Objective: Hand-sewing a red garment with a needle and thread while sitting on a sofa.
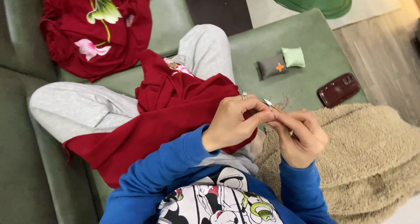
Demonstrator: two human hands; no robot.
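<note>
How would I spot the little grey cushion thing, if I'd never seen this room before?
Look at the green sofa seat stretching ahead of the person's hands. Near its middle lie two small pillow-like pouches touching each other. The grey pouch is the left one, darker than the pale green pouch beside it, and the only one with a small orange cross-shaped mark.
</note>
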